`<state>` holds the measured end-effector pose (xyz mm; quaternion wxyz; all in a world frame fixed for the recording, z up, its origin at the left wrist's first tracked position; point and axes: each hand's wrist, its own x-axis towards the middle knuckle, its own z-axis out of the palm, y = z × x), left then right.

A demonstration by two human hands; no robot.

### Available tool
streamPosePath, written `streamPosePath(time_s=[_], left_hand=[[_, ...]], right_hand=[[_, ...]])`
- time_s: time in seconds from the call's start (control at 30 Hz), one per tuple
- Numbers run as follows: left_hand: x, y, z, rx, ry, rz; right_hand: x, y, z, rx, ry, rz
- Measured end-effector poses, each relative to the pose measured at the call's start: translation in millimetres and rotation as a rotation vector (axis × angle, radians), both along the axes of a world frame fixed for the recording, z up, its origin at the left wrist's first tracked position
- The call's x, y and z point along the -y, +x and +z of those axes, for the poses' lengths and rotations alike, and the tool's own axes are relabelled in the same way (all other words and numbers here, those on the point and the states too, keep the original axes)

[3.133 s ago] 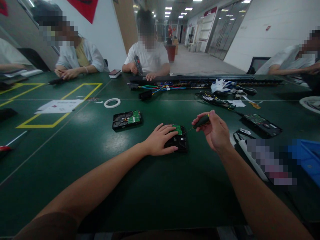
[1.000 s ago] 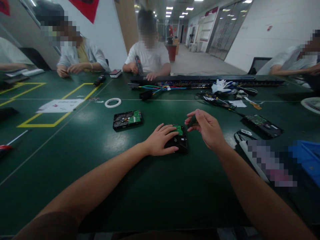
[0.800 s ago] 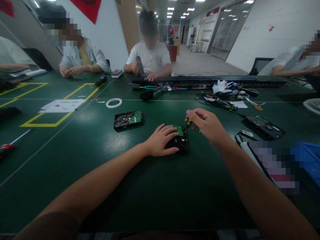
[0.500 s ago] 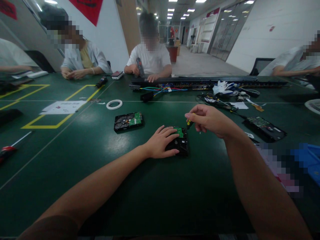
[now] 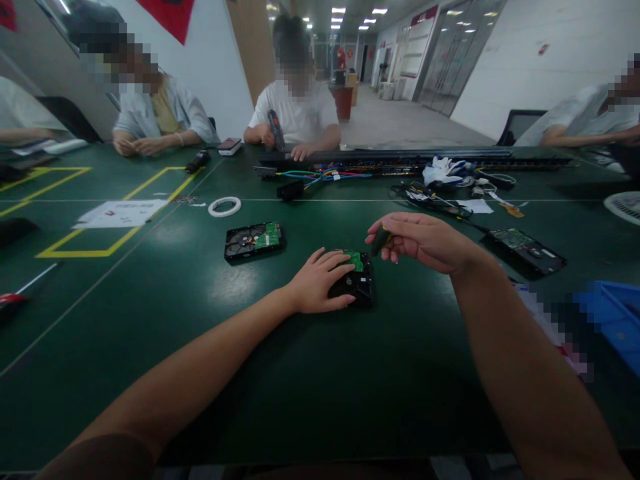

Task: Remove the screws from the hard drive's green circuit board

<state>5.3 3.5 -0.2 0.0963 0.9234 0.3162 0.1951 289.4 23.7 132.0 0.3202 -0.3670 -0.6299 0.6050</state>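
Observation:
A black hard drive (image 5: 364,291) with a green circuit board lies on the green table in front of me. My left hand (image 5: 323,280) rests flat across its left part, fingers spread. Over the drive's far right corner, my right hand (image 5: 413,241) pinches a small screwdriver (image 5: 381,239) with a dark and yellow handle. The screwdriver slants down toward that corner; whether its tip touches a screw is too small to tell. A second hard drive (image 5: 254,241), board side up, lies to the left, apart from both hands.
A third drive (image 5: 526,251) lies at right, near a blue crate (image 5: 613,320). Cables (image 5: 430,200), white gloves (image 5: 443,171) and long dark strips (image 5: 390,157) lie farther back. At left are a tape roll (image 5: 225,207), papers (image 5: 120,213) and a red-handled screwdriver (image 5: 13,298). Co-workers sit across the table.
The fingers of my right hand have shifted around the screwdriver handle, which now shows more of its length. My left hand stays on the drive. The whole view has moved slightly.

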Motion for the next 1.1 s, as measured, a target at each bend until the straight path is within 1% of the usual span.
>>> streamPosePath(time_s=[0.1, 0.27, 0.57, 0.7, 0.8, 1.0, 1.1], left_hand=[[0, 0, 0.3, -0.006, 0.000, 0.001], [0, 0, 0.7, -0.015, -0.001, 0.001], [1, 1, 4.0, -0.021, -0.015, 0.005], [0, 1, 2.0, -0.019, -0.004, 0.001], [0, 2, 1.3, -0.021, -0.002, 0.001], [1, 2, 1.3, -0.018, -0.005, 0.002], [1, 2, 1.1, -0.013, -0.012, 0.002]], right_hand=[[1, -1, 0.3, 0.013, 0.018, -0.059], [-1, -1, -0.1, 0.116, 0.074, -0.159], [0, -3, -0.2, 0.046, 0.082, -0.220], [-1, -3, -2.3, 0.066, 0.127, -0.223], [1, -3, -2.5, 0.061, 0.132, -0.193], [6, -1, 5.4, 0.112, 0.144, -0.100], [7, -2, 8.1, 0.114, 0.121, -0.116]])
